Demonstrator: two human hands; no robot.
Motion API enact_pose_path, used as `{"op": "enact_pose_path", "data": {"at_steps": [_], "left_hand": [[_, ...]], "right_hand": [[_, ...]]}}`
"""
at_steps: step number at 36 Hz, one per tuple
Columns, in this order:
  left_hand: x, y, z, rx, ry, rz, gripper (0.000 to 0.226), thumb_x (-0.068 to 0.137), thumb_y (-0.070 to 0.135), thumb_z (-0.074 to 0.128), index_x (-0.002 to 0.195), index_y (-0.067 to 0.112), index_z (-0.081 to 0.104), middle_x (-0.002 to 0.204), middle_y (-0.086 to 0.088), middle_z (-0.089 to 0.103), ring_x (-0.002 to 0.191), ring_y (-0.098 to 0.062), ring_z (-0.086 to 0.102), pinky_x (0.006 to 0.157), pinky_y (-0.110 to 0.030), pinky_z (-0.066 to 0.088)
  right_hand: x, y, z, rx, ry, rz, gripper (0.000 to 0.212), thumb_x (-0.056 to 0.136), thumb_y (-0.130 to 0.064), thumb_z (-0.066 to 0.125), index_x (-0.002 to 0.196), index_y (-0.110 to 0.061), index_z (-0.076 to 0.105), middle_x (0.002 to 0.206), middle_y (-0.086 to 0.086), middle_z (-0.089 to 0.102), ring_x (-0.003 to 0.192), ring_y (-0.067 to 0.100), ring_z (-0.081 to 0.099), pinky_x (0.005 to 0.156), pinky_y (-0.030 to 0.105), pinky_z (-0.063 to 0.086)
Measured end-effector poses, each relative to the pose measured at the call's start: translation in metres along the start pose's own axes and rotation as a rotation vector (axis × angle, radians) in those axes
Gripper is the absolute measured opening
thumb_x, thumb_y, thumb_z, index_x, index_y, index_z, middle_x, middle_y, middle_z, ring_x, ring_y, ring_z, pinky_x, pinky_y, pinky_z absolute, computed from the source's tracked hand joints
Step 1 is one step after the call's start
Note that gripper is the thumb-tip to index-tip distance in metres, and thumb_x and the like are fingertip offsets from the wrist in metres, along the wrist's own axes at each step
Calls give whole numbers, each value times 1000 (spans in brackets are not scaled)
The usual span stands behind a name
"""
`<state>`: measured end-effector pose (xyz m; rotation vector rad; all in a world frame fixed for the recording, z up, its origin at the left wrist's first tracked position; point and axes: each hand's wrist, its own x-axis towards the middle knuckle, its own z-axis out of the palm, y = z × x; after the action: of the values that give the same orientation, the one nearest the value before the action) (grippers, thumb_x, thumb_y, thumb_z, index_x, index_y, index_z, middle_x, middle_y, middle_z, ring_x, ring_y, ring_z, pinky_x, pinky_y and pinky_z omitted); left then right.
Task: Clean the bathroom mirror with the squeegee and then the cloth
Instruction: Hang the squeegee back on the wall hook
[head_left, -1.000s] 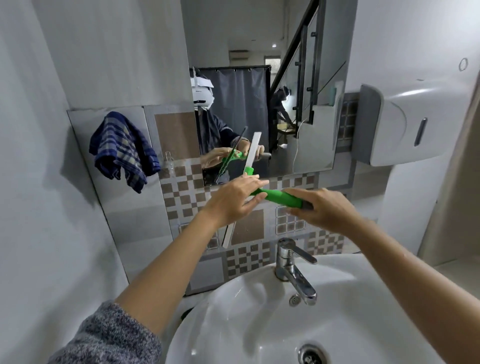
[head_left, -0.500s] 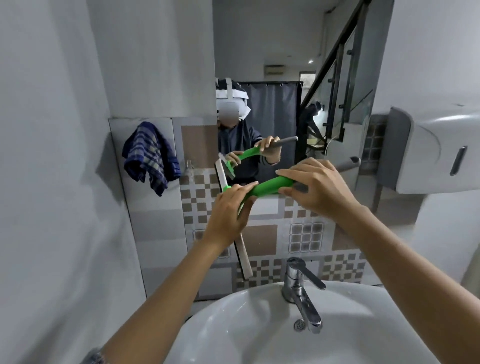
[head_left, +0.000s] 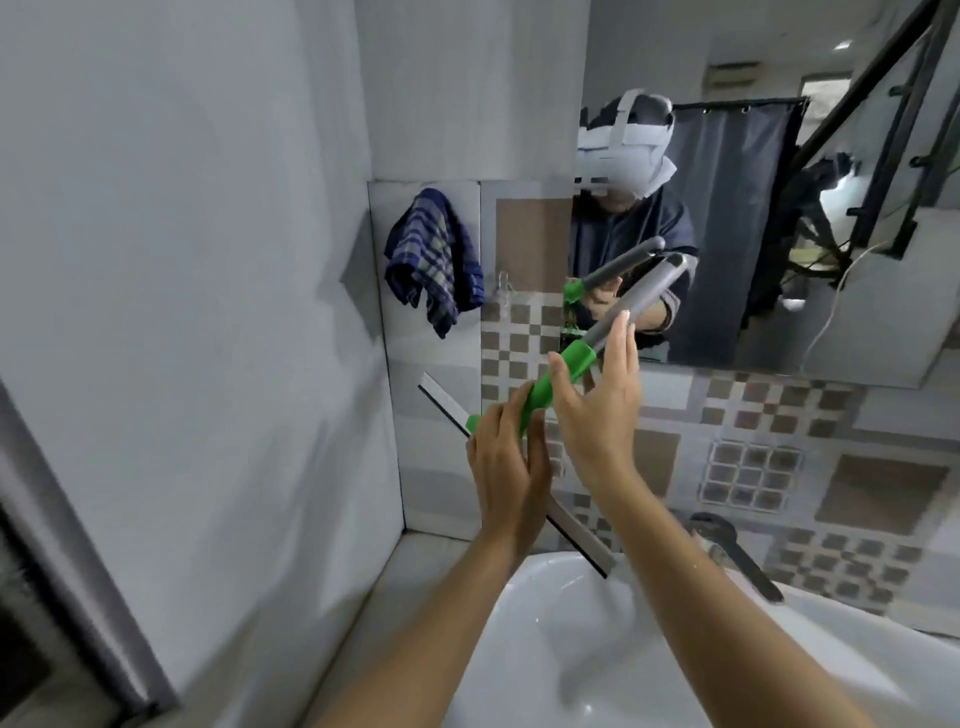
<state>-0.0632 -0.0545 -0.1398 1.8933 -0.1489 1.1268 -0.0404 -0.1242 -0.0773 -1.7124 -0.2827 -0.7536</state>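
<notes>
The squeegee (head_left: 571, 361) has a green neck, a grey handle and a long grey blade; it hangs slanted in front of the tiled wall, handle end up toward the mirror (head_left: 753, 218). My left hand (head_left: 506, 467) grips the green neck just above the blade. My right hand (head_left: 597, 405) rests against the handle with its fingers stretched out, thumb on the green part. A blue checked cloth (head_left: 434, 260) hangs on the wall left of the mirror. The blade's middle is hidden behind my left hand.
A white basin (head_left: 597, 639) lies below my arms, with a chrome tap (head_left: 737, 556) at its back right. A plain white wall closes in on the left, meeting the patterned tiled wall (head_left: 779, 467) in a corner.
The view has swung left and tilted. The squeegee has turned, its handle now pointing up toward the mirror and the blade slanting down over the basin. My right hand's fingers have loosened on the handle.
</notes>
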Motion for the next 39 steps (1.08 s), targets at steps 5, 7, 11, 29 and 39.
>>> {"op": "enact_pose_path", "data": {"at_steps": [5,7,11,29,39], "left_hand": [[-4,-18,-13,44,-8,-9,33,97,26,41,129,26,46,101,7,57,96,7,44,92,-17,30],[-6,-27,-19,0,-84,-5,36,97,27,40,133,25,43,108,3,59,100,-3,50,93,-29,40],[-14,-45,-29,-94,-248,-59,42,97,27,40,139,25,33,112,-1,55,101,-7,54,87,-21,46],[-20,-105,-30,-99,-363,-267,58,90,10,56,132,39,30,100,0,60,90,-5,61,80,-16,51],[-18,-123,-16,-100,-389,-320,57,89,13,58,130,40,30,106,4,58,96,-4,60,84,-19,52]], "right_hand": [[4,10,14,58,-95,37,82,83,-18,68,147,-18,17,152,4,28,138,20,31,109,40,38],[3,15,20,86,-146,33,83,81,-16,70,146,-21,20,149,4,33,134,22,38,103,45,44],[-1,24,26,114,-233,11,80,80,-5,69,145,-17,24,138,6,48,114,15,56,95,29,49],[-4,79,65,192,-489,46,80,77,-2,70,142,-26,29,134,-12,40,127,17,47,102,42,45],[-5,102,71,225,-446,49,79,77,0,70,135,-35,30,135,-13,42,125,16,49,102,40,46]]}}
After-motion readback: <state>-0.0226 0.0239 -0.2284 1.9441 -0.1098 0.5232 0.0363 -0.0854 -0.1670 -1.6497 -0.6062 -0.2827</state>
